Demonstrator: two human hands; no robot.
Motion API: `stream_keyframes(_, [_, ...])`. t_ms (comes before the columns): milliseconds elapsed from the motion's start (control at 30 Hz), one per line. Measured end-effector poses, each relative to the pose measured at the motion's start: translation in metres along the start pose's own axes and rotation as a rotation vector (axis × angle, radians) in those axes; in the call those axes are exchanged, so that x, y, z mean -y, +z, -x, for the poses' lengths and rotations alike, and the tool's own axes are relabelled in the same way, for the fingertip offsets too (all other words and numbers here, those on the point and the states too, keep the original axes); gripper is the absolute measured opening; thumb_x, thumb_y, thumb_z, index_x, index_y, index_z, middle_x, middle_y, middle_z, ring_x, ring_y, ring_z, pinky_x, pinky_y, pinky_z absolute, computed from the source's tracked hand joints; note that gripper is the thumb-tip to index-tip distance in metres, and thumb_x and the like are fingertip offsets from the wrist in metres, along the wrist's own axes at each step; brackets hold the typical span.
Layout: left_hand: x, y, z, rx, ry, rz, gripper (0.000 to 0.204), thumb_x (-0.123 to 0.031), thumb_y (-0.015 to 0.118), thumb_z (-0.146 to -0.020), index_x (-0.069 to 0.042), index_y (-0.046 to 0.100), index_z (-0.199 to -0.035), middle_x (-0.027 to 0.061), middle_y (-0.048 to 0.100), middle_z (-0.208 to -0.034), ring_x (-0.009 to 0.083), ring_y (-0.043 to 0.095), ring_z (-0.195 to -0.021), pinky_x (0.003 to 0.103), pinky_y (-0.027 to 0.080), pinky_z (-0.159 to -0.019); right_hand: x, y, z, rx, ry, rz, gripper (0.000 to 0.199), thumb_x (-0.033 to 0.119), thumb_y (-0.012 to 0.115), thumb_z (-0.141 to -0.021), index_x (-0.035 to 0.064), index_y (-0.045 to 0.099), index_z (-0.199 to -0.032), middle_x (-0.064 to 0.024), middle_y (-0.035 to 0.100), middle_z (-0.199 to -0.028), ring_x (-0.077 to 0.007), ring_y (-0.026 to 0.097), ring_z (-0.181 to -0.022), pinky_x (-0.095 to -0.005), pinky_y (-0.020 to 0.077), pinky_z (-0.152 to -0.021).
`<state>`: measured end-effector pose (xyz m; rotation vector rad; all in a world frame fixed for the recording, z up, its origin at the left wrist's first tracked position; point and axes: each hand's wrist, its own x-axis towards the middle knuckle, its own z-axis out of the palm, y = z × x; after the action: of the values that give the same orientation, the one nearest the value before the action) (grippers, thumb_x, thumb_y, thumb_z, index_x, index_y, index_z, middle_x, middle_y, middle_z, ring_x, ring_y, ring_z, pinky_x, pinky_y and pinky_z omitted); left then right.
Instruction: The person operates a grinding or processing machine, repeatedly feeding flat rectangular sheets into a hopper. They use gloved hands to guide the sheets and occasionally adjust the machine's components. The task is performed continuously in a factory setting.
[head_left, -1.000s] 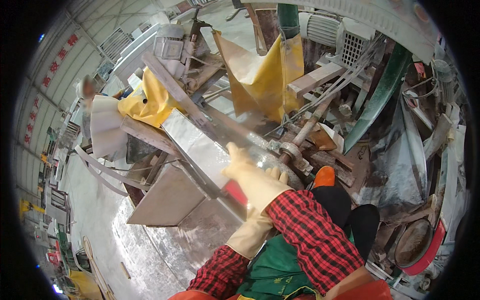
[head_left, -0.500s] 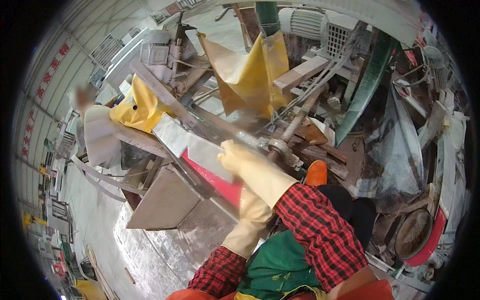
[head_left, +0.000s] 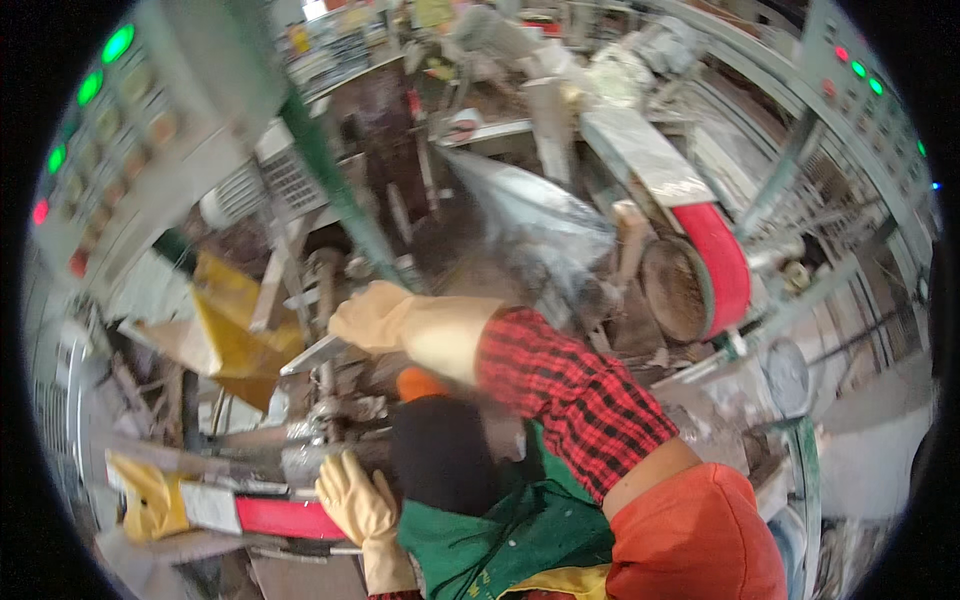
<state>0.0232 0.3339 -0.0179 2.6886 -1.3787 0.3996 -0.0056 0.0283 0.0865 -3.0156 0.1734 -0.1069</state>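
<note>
Right hand point(head_left: 375, 318) had grip closed, apparently, given blur, on end of thin pale slab point(head_left: 313, 355); slab jutted leftward from grip, long axis slanting bodyward. Left hand point(head_left: 355, 497), fingers loosely spread, visibly holding nothing, lay farther off beside red belt point(head_left: 290, 517).

This place is looking like an industrial workshop, rather a dusty one. At the left and at the right, a left control panel point(head_left: 110, 170) and a right control panel point(head_left: 860, 90) are showing green and red lamps. An electric motor point(head_left: 235, 197) is sitting near a green metal beam point(head_left: 350, 215). A broad red belt point(head_left: 727, 270) is wrapping around a big wheel point(head_left: 673, 290), and a red strip point(head_left: 290, 517) is lying at the lower left. The person is wearing a green work apron point(head_left: 470, 545).
</note>
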Motion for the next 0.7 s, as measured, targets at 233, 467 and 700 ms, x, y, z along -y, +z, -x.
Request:
stream_keyframes(233, [0.013,0.008,0.005,0.137,0.131,0.088,0.054,-0.026,0.065,-0.085,0.001,0.059,-0.132,0.0330,0.051,-0.141,0.0516,0.045,-0.133,0.058,0.030,-0.116,-0.160,0.030,0.227,-0.212,0.965,-0.490,0.033,0.026,0.055,-0.099,0.0014,0.067,-0.117,-0.0234,0.069,-0.118,-0.0373,0.066,-0.113,-0.0471,0.0497,-0.098])
stream_keyframes(467, [0.121,0.008,-0.009,-0.155,-0.071,0.105,0.043,-0.018,0.058,-0.102,0.002,0.054,-0.140,0.0252,0.050,-0.148,0.0421,0.046,-0.138,0.049,0.033,-0.118,-0.217,0.062,0.390,-1.663,1.042,-0.903,0.039,0.014,0.058,-0.101,0.0011,0.054,-0.137,-0.0103,0.063,-0.122,-0.0175,0.065,-0.096,-0.0283,0.0597,-0.066])
stream_keyframes(700, [0.142,0.035,-0.020,0.068,-0.281,0.156,0.042,-0.026,0.056,-0.104,0.002,0.059,-0.135,0.0213,0.062,-0.136,0.0381,0.056,-0.126,0.044,0.042,-0.109,-0.279,0.054,0.423,-2.101,1.344,-1.037,0.036,-0.009,0.053,-0.088,-0.0037,0.052,-0.124,-0.0163,0.059,-0.117,-0.0284,0.066,-0.092,-0.0402,0.0670,-0.075])
